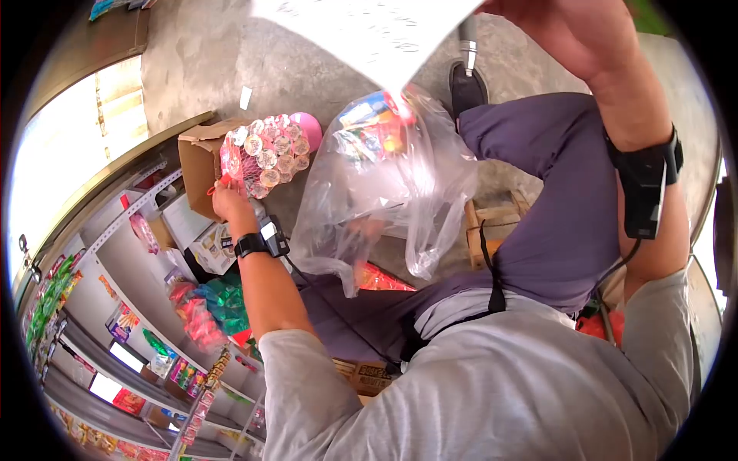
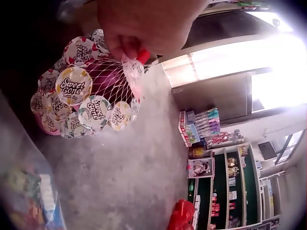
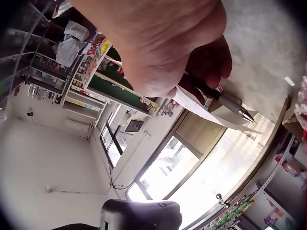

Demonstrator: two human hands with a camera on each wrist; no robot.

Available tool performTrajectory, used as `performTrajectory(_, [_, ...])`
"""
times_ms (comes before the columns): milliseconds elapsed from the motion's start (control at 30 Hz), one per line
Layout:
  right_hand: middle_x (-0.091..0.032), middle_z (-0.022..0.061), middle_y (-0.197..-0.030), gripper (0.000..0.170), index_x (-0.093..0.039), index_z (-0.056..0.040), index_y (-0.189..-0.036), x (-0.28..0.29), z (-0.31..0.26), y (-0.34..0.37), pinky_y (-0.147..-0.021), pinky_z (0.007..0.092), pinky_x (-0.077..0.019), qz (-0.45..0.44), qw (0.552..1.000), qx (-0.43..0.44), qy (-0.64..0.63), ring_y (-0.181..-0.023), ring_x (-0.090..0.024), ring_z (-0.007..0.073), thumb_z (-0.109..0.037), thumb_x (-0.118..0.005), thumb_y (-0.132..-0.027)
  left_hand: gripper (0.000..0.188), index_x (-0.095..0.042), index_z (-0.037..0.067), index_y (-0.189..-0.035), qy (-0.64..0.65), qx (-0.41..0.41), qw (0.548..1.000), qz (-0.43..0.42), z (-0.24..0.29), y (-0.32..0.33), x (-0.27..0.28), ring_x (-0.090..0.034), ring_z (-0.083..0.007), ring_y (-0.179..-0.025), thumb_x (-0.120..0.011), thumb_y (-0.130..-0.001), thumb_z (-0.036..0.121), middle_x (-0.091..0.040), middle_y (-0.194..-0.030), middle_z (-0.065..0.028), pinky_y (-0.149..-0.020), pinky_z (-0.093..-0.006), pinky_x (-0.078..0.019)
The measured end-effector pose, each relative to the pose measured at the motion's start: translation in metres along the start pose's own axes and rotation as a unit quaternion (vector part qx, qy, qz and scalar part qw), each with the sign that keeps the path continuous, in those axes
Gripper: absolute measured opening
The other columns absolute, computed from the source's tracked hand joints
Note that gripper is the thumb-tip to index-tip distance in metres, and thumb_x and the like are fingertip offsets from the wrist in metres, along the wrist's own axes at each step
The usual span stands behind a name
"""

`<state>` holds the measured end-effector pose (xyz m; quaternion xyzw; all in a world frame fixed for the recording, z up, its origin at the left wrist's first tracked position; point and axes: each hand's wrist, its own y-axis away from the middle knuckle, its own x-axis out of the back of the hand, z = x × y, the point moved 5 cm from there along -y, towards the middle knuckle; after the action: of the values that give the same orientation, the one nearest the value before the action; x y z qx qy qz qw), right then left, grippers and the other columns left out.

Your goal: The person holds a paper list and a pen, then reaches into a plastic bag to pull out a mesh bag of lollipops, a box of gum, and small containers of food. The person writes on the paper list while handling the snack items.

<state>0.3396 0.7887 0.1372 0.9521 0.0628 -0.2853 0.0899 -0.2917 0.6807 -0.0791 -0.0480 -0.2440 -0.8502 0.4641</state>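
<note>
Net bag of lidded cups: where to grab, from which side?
Probably best by the gathered neck, at the red tip, coming from the bottom edge of the head view: the net bag bunches into a narrow, pinchable end there, while the round lids make the rest bulky and knobbly.

Harsh daylight glare, dark warped edges
</note>
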Motion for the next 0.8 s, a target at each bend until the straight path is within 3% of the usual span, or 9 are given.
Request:
performTrajectory(133, [-0.071,0.0120,-0.114,0.041,-0.057,0.0024,-0.129,-0.018,0.006,0.001,-0.081,0.0387,-0.0616,0.123,0.987,0.032,0.100,-0.100,-0.072,0.0214,-0.024,-0.065,-0.098,0.028,-0.059,0.002,-0.113,-0.003,-0.013,1.000,-0.005,-0.003,0.010,0.000,-0.063,-0.0197,-0.087,-0.057,-0.104,0.028,-0.063,-0.103,-0.0080,-0.079,-0.0360,-0.0590])
performTrajectory(233, [-0.069,0.0127,-0.119,0.043,-0.055,0.0032,-0.131,-0.013,0.008,-0.004,-0.090,0.0396,-0.0592,0.054,0.997,0.031,0.054,-0.106,-0.070,0.0223,-0.023,-0.063,-0.099,0.028,-0.061,0.003,-0.111,-0.010,-0.036,0.999,-0.025,-0.005,0.016,0.003,-0.063,-0.0191,-0.082,-0.062,-0.102,0.029,-0.066,-0.097,-0.0090,-0.074,-0.0333,-0.0568])
performTrajectory(300, [-0.069,0.0131,-0.120,0.042,-0.055,0.0036,-0.131,-0.019,0.011,-0.005,-0.091,0.0397,-0.0586,0.076,0.993,0.043,0.078,-0.107,-0.070,0.0230,-0.023,-0.062,-0.099,0.026,-0.062,0.004,-0.108,-0.037,-0.053,0.997,-0.030,-0.006,0.018,0.007,-0.063,-0.0189,-0.078,-0.064,-0.100,0.028,-0.066,-0.093,-0.0084,-0.071,-0.0318,-0.0552])
performTrajectory(333, [-0.068,0.0133,-0.121,0.042,-0.055,0.0038,-0.131,-0.023,0.012,-0.005,-0.091,0.0397,-0.0584,0.083,0.992,0.045,0.086,-0.108,-0.070,0.0234,-0.023,-0.061,-0.099,0.024,-0.067,0.003,-0.098,-0.052,-0.094,0.994,-0.031,-0.003,0.026,0.006,-0.061,-0.0160,-0.071,-0.065,-0.099,0.027,-0.066,-0.081,-0.0054,-0.066,-0.0311,-0.0526])
performTrajectory(467, [-0.067,0.0146,-0.123,0.043,-0.053,0.0047,-0.133,-0.026,0.016,-0.006,-0.092,0.0400,-0.0577,0.058,0.996,0.016,0.060,-0.109,-0.069,0.0246,-0.022,-0.061,-0.099,0.033,-0.071,-0.002,-0.087,-0.260,-0.220,0.940,-0.037,0.008,0.060,0.003,-0.058,-0.0127,-0.067,-0.063,-0.098,0.027,-0.067,-0.074,-0.0040,-0.064,-0.0323,-0.0494])
performTrajectory(567, [-0.067,0.0150,-0.124,0.044,-0.052,0.0049,-0.134,-0.036,0.021,-0.004,-0.095,0.0406,-0.0563,0.022,0.999,0.014,0.025,-0.111,-0.068,0.0259,-0.021,-0.060,-0.100,0.031,-0.072,-0.002,-0.093,-0.270,-0.258,0.927,-0.040,-0.002,0.090,-0.001,-0.061,-0.0134,-0.068,-0.063,-0.098,0.027,-0.069,-0.075,-0.0063,-0.066,-0.0325,-0.0494])
performTrajectory(667, [-0.066,0.0142,-0.125,0.044,-0.052,0.0040,-0.136,-0.031,0.030,-0.012,-0.098,0.0419,-0.0543,0.054,0.997,-0.054,0.001,-0.113,-0.067,0.0269,-0.020,-0.059,-0.100,0.029,-0.073,0.000,-0.098,-0.248,-0.253,0.932,-0.075,-0.023,0.112,-0.004,-0.063,-0.0151,-0.070,-0.062,-0.099,0.026,-0.071,-0.077,-0.0082,-0.068,-0.0332,-0.0502])
performTrajectory(767, [-0.066,0.0139,-0.126,0.045,-0.051,0.0035,-0.137,-0.037,0.038,-0.009,-0.098,0.0426,-0.0541,0.026,0.998,-0.056,0.001,-0.114,-0.066,0.0281,-0.020,-0.060,-0.100,0.024,-0.073,-0.001,-0.097,-0.220,-0.229,0.944,-0.084,-0.034,0.148,-0.012,-0.066,-0.0192,-0.074,-0.064,-0.097,0.022,-0.073,-0.084,-0.0105,-0.071,-0.0336,-0.0513])
performTrajectory(800, [-0.067,0.0148,-0.124,0.042,-0.054,0.0043,-0.134,-0.042,0.039,-0.007,-0.096,0.0419,-0.0553,0.061,0.996,-0.058,0.008,-0.111,-0.068,0.0284,-0.015,-0.061,-0.098,0.024,-0.073,-0.001,-0.097,-0.245,-0.245,0.934,-0.082,-0.035,0.158,-0.014,-0.067,-0.0198,-0.075,-0.065,-0.097,0.022,-0.073,-0.084,-0.0110,-0.072,-0.0336,-0.0514])
